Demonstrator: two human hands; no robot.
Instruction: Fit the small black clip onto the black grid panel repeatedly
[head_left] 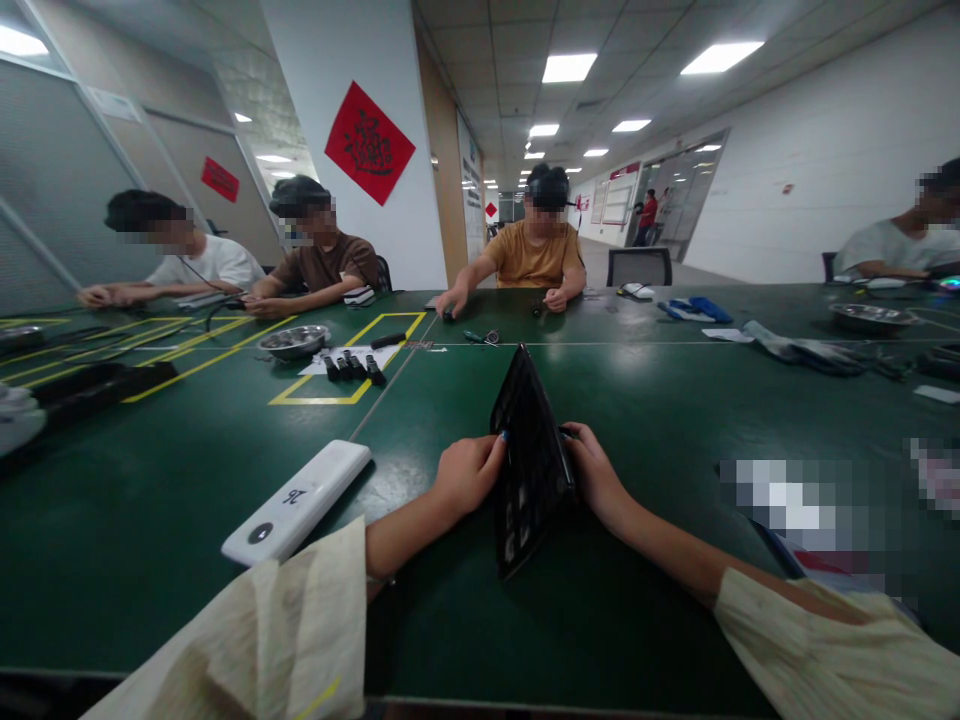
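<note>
From where I stood, a person in loose cream sleeves (315, 620) sat at a green table (435, 620), grasping a thin black panel (529, 470) between both hands, tilted on edge over the near side. The left hand (466, 475) gripped its left side, thumb on the face; the right hand (596, 475) gripped the right side. A white power bank (304, 500) lay beside the left forearm. Opposite sat a co-worker in a mustard shirt (534, 258).

The black panel (534, 465) looks glossy, the white slab (311, 495) smooth plastic.

Loose cream sleeves (315, 620) (apparently creased)
</note>
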